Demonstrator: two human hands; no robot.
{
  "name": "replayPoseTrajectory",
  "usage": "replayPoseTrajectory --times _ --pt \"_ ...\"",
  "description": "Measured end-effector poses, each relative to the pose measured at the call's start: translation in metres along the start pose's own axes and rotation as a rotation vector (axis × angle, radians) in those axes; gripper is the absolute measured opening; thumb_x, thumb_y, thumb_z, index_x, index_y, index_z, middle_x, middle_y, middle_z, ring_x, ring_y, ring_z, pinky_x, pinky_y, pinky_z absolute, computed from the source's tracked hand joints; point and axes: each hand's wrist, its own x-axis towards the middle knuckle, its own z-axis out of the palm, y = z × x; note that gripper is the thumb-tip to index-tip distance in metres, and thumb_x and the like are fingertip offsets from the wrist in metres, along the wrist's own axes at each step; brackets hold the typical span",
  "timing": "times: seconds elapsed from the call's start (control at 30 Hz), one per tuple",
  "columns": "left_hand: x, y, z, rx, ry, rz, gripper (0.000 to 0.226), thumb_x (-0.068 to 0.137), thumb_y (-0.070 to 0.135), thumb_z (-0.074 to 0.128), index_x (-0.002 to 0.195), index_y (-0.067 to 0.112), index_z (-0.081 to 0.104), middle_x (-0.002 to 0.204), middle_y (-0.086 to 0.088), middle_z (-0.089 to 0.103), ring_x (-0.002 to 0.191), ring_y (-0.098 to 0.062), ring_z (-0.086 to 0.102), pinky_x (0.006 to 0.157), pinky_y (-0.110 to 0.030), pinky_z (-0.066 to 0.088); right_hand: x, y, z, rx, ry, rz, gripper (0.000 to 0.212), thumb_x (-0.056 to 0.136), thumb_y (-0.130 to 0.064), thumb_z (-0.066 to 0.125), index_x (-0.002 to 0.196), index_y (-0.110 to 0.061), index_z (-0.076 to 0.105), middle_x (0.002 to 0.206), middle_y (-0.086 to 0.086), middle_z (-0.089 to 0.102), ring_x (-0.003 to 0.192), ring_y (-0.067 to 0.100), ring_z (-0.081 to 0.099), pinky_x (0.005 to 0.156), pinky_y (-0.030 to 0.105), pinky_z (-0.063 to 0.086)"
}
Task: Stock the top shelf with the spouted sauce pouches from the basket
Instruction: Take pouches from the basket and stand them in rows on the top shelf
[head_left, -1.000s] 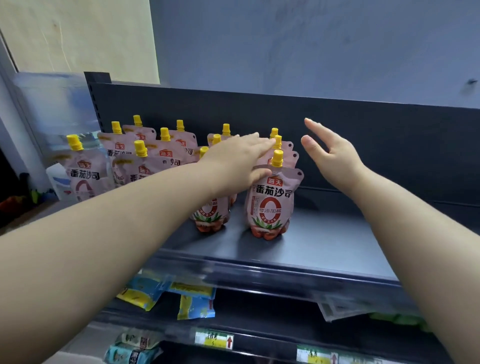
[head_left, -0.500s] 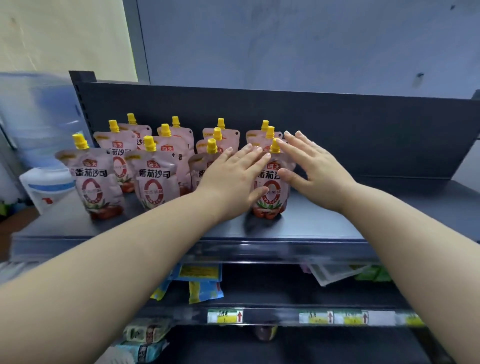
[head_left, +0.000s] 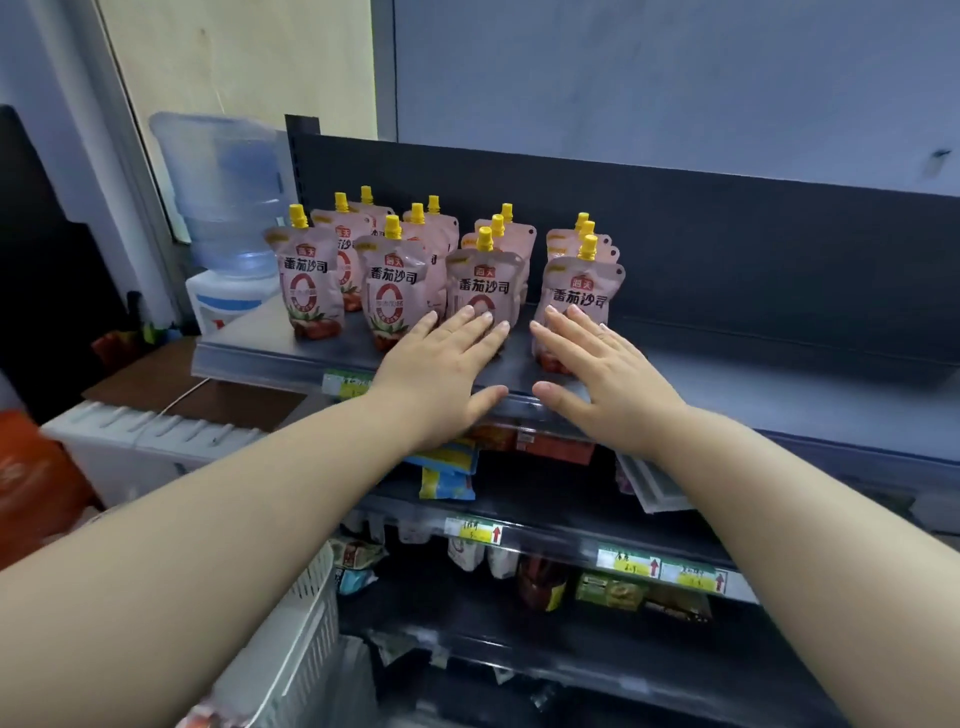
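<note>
Your left hand (head_left: 441, 364) and right hand (head_left: 597, 374) lay flat at the near edge of the top shelf (head_left: 779, 410), fingers (head_left: 470, 325) straight, gripping nothing, tips at the two rightmost front sauce pouches (head_left: 483, 286). Those pouches stood upright in four rows on the shelf's left half. A sharp nudge could have toppled one backwards into its row, since they looked light and soft.

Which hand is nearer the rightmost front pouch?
Right. The right hand lies open, fingertips at the lower front of the rightmost front pouch; the left hand is one column left, at the neighbouring pouch.
</note>
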Motion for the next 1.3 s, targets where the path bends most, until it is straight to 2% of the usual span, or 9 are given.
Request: replayPoseTrajectory --times 0.37,0.63,0.9,1.3 --pt "-0.102 -0.029 0.011 0.08 -0.146 -0.163 0.069 0.097 0.054 0.026 0.151 0.023 -0.001 0.16 0.001 0.004 0.147 -0.015 0.001 0.119 -0.037 0.003 -0.006 -0.074 0.041 0.094 -0.087 -0.168 0.065 0.094 -0.056 0.033 0.15 -0.032 0.01 0.16 -0.008 0.001 0.147 0.01 -0.007 0.12 0.031 0.0" --pt "-0.163 -0.08 0.043 0.075 -0.252 -0.273 0.069 0.096 0.054 0.027 0.151 0.023 0.001 0.16 0.002 0.008 0.147 -0.015 0.003 0.119 -0.038 0.005 0.017 -0.13 0.093 0.119 -0.184 -0.234 0.066 0.093 -0.057 0.03 0.15 -0.032 0.009 0.16 -0.006 0.001 0.147 0.012 -0.006 0.12 0.032 0.001" --pt "-0.23 -0.169 0.087 0.038 -0.38 -0.3 0.068 0.097 0.052 0.025 0.151 0.021 0.0 0.16 0.001 0.005 0.147 -0.016 0.001 0.119 -0.039 0.003 0.038 -0.208 0.161 0.159 -0.303 -0.192 0.066 0.094 -0.055 0.032 0.15 -0.03 0.01 0.16 -0.006 0.001 0.147 0.014 -0.005 0.12 0.034 0.003" --pt "-0.299 -0.28 0.177 -0.098 -0.54 -0.231 0.064 0.098 0.049 0.025 0.152 0.021 0.004 0.16 0.001 0.01 0.147 -0.017 0.005 0.118 -0.039 0.006 0.033 -0.306 0.262 0.209 -0.518 0.01 0.065 0.095 -0.055 0.033 0.151 -0.03 0.011 0.16 -0.004 -0.001 0.147 0.013 -0.006 0.119 0.031 -0.002"
